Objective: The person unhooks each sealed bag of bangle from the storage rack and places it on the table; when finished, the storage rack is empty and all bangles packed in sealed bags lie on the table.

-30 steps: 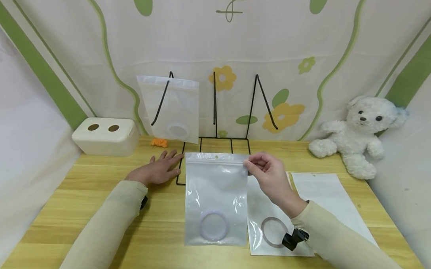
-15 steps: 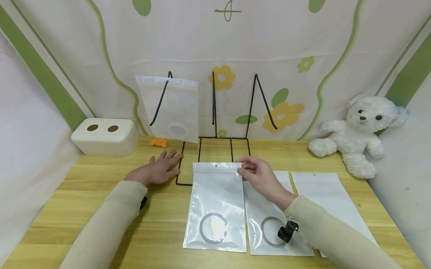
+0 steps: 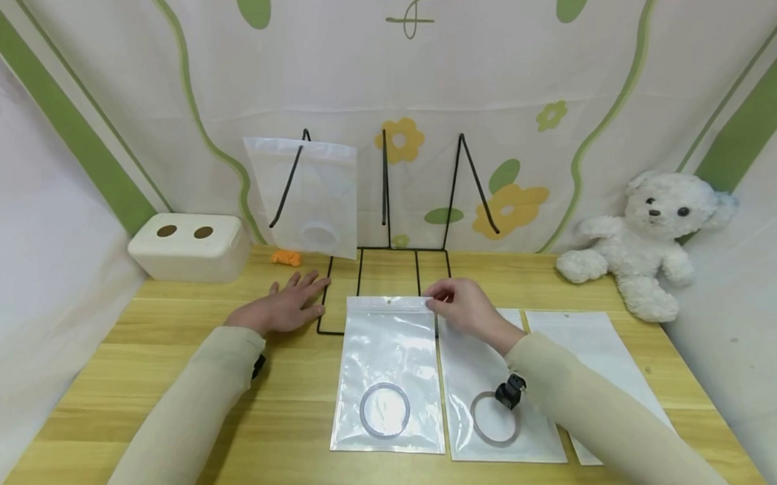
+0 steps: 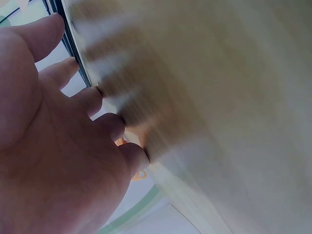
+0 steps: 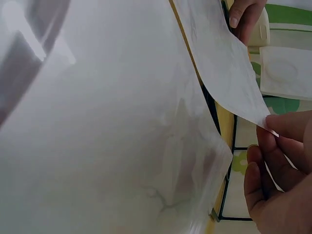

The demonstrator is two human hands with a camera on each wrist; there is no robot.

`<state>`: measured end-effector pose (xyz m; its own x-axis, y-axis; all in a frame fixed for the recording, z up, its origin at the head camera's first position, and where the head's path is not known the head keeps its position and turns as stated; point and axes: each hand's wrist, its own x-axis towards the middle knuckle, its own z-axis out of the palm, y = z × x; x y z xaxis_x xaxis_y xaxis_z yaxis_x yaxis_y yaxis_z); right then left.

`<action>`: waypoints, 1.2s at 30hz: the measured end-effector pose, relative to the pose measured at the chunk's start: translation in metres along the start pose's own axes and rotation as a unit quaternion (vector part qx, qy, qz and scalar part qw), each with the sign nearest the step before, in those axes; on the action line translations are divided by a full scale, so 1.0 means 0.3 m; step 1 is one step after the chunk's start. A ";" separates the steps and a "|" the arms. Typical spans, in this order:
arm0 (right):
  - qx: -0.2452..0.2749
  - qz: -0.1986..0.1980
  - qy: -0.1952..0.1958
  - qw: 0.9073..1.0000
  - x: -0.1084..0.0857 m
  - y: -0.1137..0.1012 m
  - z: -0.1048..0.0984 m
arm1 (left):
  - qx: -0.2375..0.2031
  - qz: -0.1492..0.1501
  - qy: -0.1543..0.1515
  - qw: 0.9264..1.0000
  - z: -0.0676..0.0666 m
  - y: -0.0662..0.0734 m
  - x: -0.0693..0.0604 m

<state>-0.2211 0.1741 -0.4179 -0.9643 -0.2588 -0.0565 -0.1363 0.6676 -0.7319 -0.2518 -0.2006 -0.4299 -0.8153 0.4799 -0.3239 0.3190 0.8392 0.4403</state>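
Observation:
A clear-fronted white pouch (image 3: 391,357) with a ring-shaped bangle (image 3: 385,410) inside lies on the table in front of the wire rack (image 3: 404,249). Thumb and fingers of my right hand (image 3: 466,307) pinch its upper right corner; the right wrist view shows that corner of the pouch (image 5: 224,68) raised between thumb and fingertips of the hand (image 5: 282,170). Spread out flat, my left hand (image 3: 280,306) rests on the wood by the rack's left side. In the left wrist view the hand (image 4: 63,126) has its fingertips on the tabletop.
Another pouch (image 3: 300,196) hangs from the rack's left hook. Two more pouches lie to the right, one (image 3: 480,367) with a bangle, the other (image 3: 590,342) partly under my sleeve. A white box (image 3: 189,253), an orange item (image 3: 286,257) and a white teddy bear (image 3: 652,237) stand at the back.
The pinched pouch has come down from a raised, upright pose to lie on the table, its top edge nearer me. My right hand moved slightly left with it. My left hand stayed put.

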 end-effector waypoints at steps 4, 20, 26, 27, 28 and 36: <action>-0.021 -0.005 -0.011 1.000 0.019 0.011 -0.004 | -0.002 0.000 0.001 1.000 0.002 -0.003 0.001; -0.069 -0.008 -0.037 0.997 0.073 0.054 0.006 | -0.005 0.002 0.003 1.000 0.002 -0.004 -0.001; -0.091 -0.011 -0.054 0.994 0.075 0.053 0.008 | -0.005 0.002 0.003 1.000 0.004 -0.007 0.000; -0.096 -0.013 -0.058 0.994 0.076 0.053 0.008 | -0.005 0.002 0.003 1.000 0.005 -0.006 0.000; -0.100 -0.014 -0.060 0.993 0.076 0.054 0.008 | -0.005 0.002 0.004 1.000 0.005 -0.006 0.000; -0.124 -0.043 -0.070 0.989 0.083 0.065 0.012 | -0.006 0.004 0.004 1.000 0.002 -0.008 -0.001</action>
<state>-0.2470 0.1782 -0.4361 -0.9080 -0.4048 -0.1084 -0.2845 0.7854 -0.5498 -0.2520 -0.2027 -0.4313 -0.8160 0.4853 -0.3140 0.3206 0.8320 0.4527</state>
